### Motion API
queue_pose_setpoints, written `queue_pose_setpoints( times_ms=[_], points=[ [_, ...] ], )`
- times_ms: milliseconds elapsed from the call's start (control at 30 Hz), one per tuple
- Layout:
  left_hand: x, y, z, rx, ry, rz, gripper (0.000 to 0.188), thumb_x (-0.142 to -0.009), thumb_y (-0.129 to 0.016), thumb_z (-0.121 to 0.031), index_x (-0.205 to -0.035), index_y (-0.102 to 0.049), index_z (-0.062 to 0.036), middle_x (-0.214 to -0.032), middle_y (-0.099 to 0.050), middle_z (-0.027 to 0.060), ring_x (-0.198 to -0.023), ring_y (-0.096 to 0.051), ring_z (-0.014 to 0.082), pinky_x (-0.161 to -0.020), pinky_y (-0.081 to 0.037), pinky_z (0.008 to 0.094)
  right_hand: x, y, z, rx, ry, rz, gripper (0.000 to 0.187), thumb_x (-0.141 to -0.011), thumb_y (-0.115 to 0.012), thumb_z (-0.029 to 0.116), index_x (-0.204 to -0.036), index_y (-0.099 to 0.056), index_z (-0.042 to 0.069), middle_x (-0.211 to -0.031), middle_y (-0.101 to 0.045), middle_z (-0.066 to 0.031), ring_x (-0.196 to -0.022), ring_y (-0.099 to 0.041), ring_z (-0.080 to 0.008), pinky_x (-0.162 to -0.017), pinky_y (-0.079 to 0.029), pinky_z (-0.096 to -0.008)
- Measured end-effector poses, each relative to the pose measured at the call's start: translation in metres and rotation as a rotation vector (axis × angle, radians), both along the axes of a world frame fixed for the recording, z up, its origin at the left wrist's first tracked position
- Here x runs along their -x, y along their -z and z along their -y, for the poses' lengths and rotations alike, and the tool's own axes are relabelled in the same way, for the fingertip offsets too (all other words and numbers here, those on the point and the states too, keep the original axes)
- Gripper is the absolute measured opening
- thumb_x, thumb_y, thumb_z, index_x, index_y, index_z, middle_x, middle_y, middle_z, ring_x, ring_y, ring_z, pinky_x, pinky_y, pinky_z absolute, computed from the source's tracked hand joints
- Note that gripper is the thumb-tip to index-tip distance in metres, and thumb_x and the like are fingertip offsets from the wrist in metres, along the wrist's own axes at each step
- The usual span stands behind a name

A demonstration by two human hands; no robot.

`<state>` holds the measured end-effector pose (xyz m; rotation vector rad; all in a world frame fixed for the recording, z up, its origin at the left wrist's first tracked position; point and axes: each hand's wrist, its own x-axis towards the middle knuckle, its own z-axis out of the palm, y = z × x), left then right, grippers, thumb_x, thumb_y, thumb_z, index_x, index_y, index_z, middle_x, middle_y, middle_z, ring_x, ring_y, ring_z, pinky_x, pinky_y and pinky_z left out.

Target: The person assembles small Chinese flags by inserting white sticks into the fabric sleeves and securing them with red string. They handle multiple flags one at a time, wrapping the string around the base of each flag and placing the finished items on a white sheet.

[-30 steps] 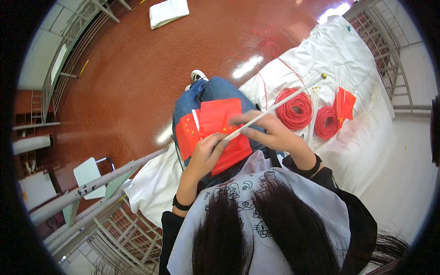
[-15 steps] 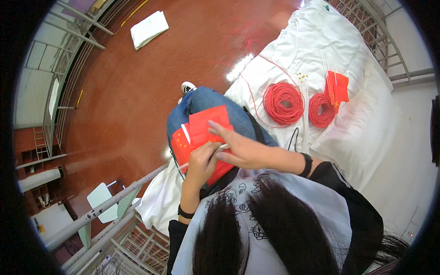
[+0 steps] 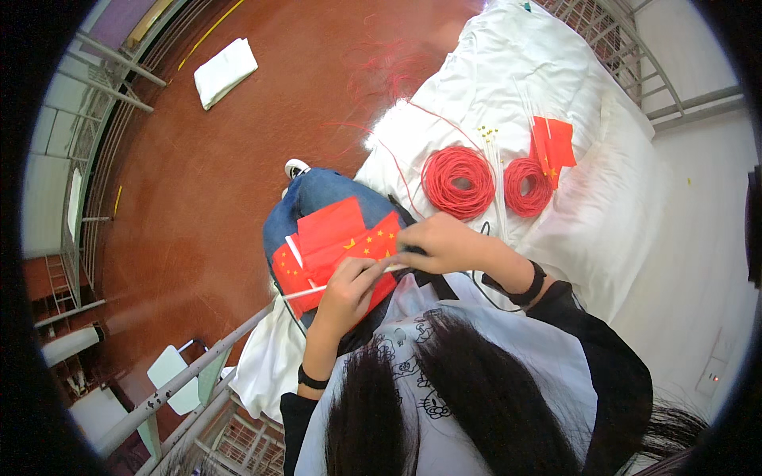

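The left hand (image 3: 349, 289) is closed around a white stick (image 3: 305, 292), whose bare end pokes out to the left. The right hand (image 3: 444, 244) is bent inward, its fingertips at the right edge of a red flag (image 3: 373, 242) with yellow stars, close to the stick; whether they pinch cloth, stick or both, I cannot tell. Holding the stick low across the lap probably keeps it steady against the flag's near edge while leaving the right fingers free for fine work.

The flag lies on the thighs over the jeans (image 3: 317, 190), with more red cloth beneath and to the left; the lap seems to serve as a soft support within reach of both hands.

To the right, on the white bed (image 3: 508, 63), 2 red cord coils sit side by side: a larger coil (image 3: 436, 186) and a smaller coil (image 3: 540, 198). Between them lies a bundle of gold-tipped white sticks (image 3: 498, 190), likely laid parallel for easy picking. Right of the smaller coil, more red flags (image 3: 559, 147) lie with white sticks, perhaps grouped apart from the loose ones.

Farther off, loose red string (image 3: 389, 55) trails on the floor (image 3: 262, 119); a folded white cloth (image 3: 226, 71) lies far left.
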<state>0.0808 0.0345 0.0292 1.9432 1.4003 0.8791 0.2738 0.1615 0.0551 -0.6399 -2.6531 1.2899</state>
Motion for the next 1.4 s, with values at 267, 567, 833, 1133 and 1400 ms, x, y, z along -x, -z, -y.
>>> queue_pose_setpoints(
  times_ms=[267, 567, 833, 1133, 1400],
  points=[
    [-0.005, -0.002, 0.001, -0.011, -0.111, -0.074, 0.042, -0.075, -0.067, -0.003, -0.117, -0.059, -0.0048, -0.113, -0.054, 0.0153, -0.100, -0.053, 0.0315, -0.086, -0.044, 0.0390, -0.037, 0.014, -0.018, 0.041, -0.030, 0.143, 0.028, -0.087, -0.057, 0.029, -0.085, -0.063, 0.002, -0.075, -0.061, -0.0166, -0.072, -0.059, -0.0344, -0.066, -0.047, -0.0407],
    [0.018, 0.014, 0.011, 0.071, -0.333, -0.169, 0.054, -0.077, -0.069, -0.011, -0.127, -0.050, -0.0061, -0.135, -0.039, 0.0182, -0.121, -0.040, 0.0357, -0.101, -0.034, 0.0448, -0.197, -0.008, -0.135, -0.401, 1.482, -0.047, 0.030, -0.091, -0.054, 0.028, -0.096, -0.067, 0.001, -0.073, -0.065, -0.0094, -0.064, -0.058, -0.0130, -0.060, -0.046, -0.0287],
    [0.039, 0.051, 0.013, 0.170, -0.311, -0.292, 0.048, -0.076, -0.069, -0.015, -0.121, -0.054, -0.0055, -0.127, -0.047, 0.0154, -0.121, -0.040, 0.0358, -0.101, -0.032, 0.0452, -0.252, 0.041, -0.130, -0.778, 1.538, -0.119, 0.023, -0.087, -0.063, 0.024, -0.090, -0.065, 0.002, -0.075, -0.066, -0.0110, -0.062, -0.062, -0.0193, -0.059, -0.048, -0.0314],
    [0.042, 0.038, 0.024, 0.096, -0.245, -0.306, 0.029, -0.069, -0.072, -0.014, -0.097, -0.066, -0.0072, -0.105, -0.058, 0.0087, -0.102, -0.051, 0.0289, -0.089, -0.040, 0.0404, -0.217, 0.145, -0.096, -0.487, 1.327, 0.682, 0.034, -0.083, -0.061, 0.031, -0.108, -0.058, 0.008, -0.091, -0.066, -0.0170, -0.084, -0.063, -0.0350, -0.075, -0.048, -0.0451],
    [0.034, 0.051, 0.035, 0.353, -0.083, -0.290, 0.039, -0.068, -0.074, -0.029, -0.100, -0.066, -0.0069, -0.101, -0.058, 0.0081, -0.099, -0.053, 0.0271, -0.087, -0.040, 0.0382, -0.166, 0.184, -0.126, -0.525, 0.765, 0.774, 0.026, -0.083, -0.054, 0.024, -0.093, -0.060, 0.001, -0.093, -0.064, -0.0183, -0.086, -0.062, -0.0367, -0.076, -0.049, -0.0459]
  ],
)
